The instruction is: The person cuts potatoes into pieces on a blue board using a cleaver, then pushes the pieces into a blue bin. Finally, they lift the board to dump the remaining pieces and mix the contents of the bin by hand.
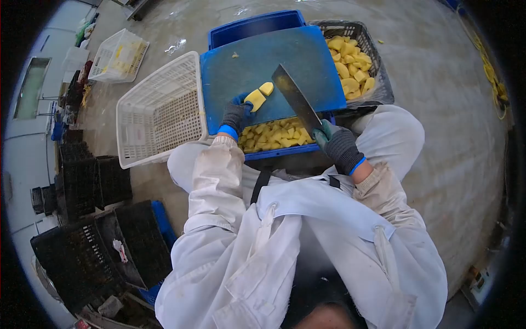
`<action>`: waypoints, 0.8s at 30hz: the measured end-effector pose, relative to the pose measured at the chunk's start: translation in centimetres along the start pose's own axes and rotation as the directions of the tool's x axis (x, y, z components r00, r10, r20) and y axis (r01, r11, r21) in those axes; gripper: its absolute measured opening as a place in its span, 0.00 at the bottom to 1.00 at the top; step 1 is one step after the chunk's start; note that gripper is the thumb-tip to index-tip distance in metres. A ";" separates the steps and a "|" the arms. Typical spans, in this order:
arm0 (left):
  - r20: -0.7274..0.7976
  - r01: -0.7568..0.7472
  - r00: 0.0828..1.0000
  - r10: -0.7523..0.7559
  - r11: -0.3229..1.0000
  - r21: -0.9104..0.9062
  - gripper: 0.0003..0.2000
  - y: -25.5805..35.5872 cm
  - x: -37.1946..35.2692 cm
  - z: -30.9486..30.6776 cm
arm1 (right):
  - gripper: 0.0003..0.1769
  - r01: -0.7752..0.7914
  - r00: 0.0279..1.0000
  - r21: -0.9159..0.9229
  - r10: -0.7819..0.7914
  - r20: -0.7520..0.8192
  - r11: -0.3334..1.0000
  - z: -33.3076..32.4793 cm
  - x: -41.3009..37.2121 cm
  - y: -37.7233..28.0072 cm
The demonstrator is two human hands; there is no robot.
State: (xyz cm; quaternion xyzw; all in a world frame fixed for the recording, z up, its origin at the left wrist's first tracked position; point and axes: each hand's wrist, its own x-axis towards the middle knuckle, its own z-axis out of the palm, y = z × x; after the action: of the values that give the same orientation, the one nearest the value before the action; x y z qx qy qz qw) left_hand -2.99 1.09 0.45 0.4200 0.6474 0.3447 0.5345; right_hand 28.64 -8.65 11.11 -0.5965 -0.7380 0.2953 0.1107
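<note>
My left hand (239,108), in a dark knitted glove, is closed on a peeled potato piece (255,101) lying on the blue cutting board (235,63). A smaller cut potato piece (266,89) lies at its upper right end. In my right hand (338,143), also gloved, is the handle of a cleaver (296,96). Its broad dark blade slants up and left over the board, apart from the potato pieces. Below the board's near edge, a blue crate holds many cut potato chunks (274,135).
A white perforated basket (129,123) stands left of the board. To the right, a black crate (378,60) holds peeled potatoes (349,63). Behind the board is a blue bin (256,28). Another white crate (119,57) and stacked black crates (76,252) stand farther left.
</note>
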 end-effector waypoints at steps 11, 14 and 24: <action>0.166 -0.135 0.975 0.149 0.986 -0.094 0.19 1.1 -2.1 -0.1 | 0.19 0.108 0.994 -0.088 -0.106 0.022 0.990 1.3 0.2 -0.5; 0.238 -0.458 0.888 0.394 0.703 0.545 0.20 0.4 -2.1 -0.4 | 0.18 0.081 0.995 -0.104 -0.075 0.059 0.991 1.3 0.3 -0.9; 0.022 -0.167 0.986 0.167 0.961 0.222 0.18 -0.6 -1.1 -0.3 | 0.16 0.157 0.988 -0.064 -0.156 0.020 0.985 1.6 0.3 -1.1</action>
State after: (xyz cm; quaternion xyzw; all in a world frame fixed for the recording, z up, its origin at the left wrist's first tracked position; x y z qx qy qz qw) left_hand -3.30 -0.21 0.38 0.5309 0.6434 0.3131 0.4541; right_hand 26.80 -9.02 10.40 -0.5377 -0.7927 0.2658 0.1085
